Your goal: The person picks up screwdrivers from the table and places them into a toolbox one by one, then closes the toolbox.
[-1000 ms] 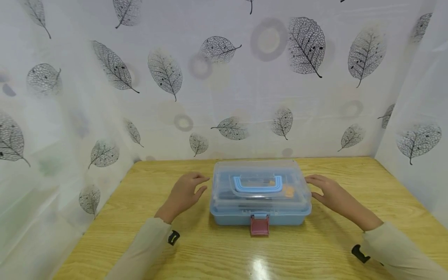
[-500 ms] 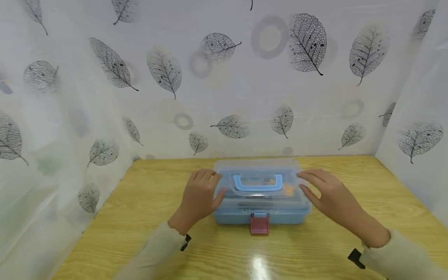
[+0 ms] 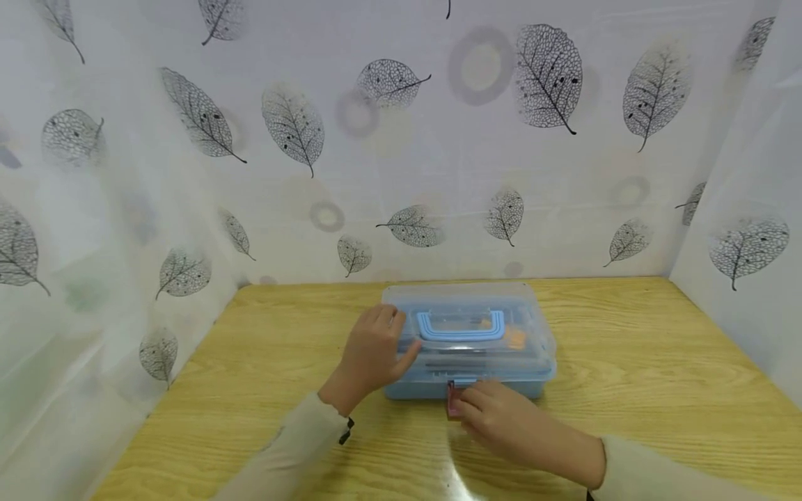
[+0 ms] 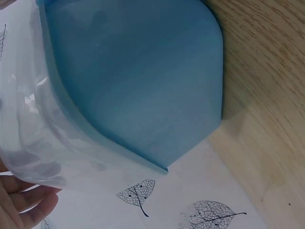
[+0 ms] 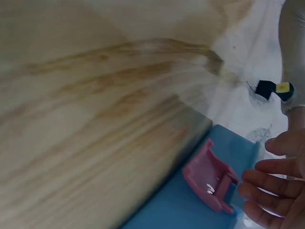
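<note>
A light-blue plastic storage box [image 3: 401,390] stands on the table, its clear lid [image 3: 482,358] down. On the lid lies a blue handle [image 3: 460,335]. Orange pieces [image 3: 515,339] show through the clear plastic. My left hand [image 3: 372,351] rests on the lid's left side; in the left wrist view its loose fingers [image 4: 35,202] lie at the lid's edge, beside the blue end wall [image 4: 143,86]. The right hand [image 3: 507,424] is at the front, fingertips right at the pink latch [image 3: 452,407], which hangs down unfastened. In the right wrist view the fingers extend loosely beside the latch.
The box sits near the back of a wood-grain table [image 3: 269,348]. White curtains printed with dark leaves [image 3: 432,167] hang behind and on both sides. A dark wrist strap [image 5: 274,89] sits at the right sleeve.
My left hand has moved right, from beside the box onto the lid. The right hand has left the box's right side and come down to the front latch. The box stays in place.
</note>
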A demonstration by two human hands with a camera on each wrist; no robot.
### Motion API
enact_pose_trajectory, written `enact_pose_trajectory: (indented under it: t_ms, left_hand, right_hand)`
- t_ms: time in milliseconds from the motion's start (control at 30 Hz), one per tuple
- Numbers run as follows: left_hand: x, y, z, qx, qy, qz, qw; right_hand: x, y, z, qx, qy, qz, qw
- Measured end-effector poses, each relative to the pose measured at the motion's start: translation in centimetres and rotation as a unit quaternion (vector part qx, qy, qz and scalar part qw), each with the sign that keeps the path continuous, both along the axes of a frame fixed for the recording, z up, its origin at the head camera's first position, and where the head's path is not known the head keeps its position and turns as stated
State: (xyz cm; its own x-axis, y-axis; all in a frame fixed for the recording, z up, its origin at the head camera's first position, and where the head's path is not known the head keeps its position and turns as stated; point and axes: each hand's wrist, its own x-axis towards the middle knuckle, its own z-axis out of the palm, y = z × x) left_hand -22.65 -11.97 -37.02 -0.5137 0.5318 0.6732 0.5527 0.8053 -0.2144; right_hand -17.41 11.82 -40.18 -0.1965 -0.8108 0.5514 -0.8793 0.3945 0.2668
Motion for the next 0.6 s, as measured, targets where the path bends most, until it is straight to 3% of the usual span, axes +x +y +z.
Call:
enact_pose_trajectory:
  t_ms: [200, 333, 600]
  left_hand:
    - [-0.3, 0.1, -0.4, -0.008, 0.022, -0.001, 0.9997]
    - [-0.5, 0.1, -0.7, -0.006, 0.024, -0.005, 0.9997]
    - [-0.5, 0.0, -0.5, -0.015, 0.017, 0.007, 0.9997]
  right_hand:
    - [-0.3, -0.6, -1.4, 0.057, 0.036, -0.016, 0.9976]
    - [-0.2, -0.5, -1.6, 0.103, 0.014, -0.039, 0.9938]
    - [-0.2, -0.6, -1.6, 0.136, -0.014, -0.054, 0.9892]
